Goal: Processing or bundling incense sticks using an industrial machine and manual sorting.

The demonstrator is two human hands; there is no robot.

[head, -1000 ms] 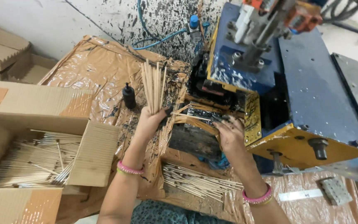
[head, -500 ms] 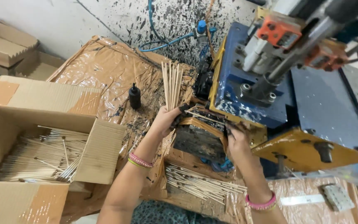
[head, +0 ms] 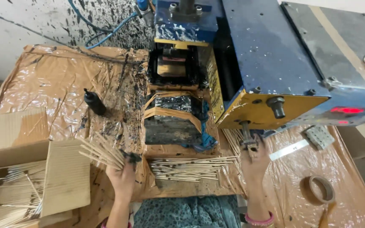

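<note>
Bundle of thin wooden sticks [head: 102, 153] gripped in left hand [head: 122, 179], fingers closed round the dark inked ends, pale ends fanning up-left over the flap of the cardboard box [head: 66, 177]. Box sits at the left edge, more loose sticks inside. Right hand [head: 255, 159] raised at the metal lever [head: 246, 136] hanging under the yellow front plate of the blue machine [head: 275, 63]; fingers are at the lever, can't tell if closed round it. Between the hands, a flat pile of sticks [head: 191, 168] lies on the tabletop [head: 55, 84], which is wrapped in brown tape and splashed black. Just above the pile, an ink-caked block [head: 172, 120] strapped with tape. Small black bottle [head: 94, 101] upright, left of the block. Tape roll [head: 317, 190] lower right; metal ruler [head: 288, 150] near the right hand.
</note>
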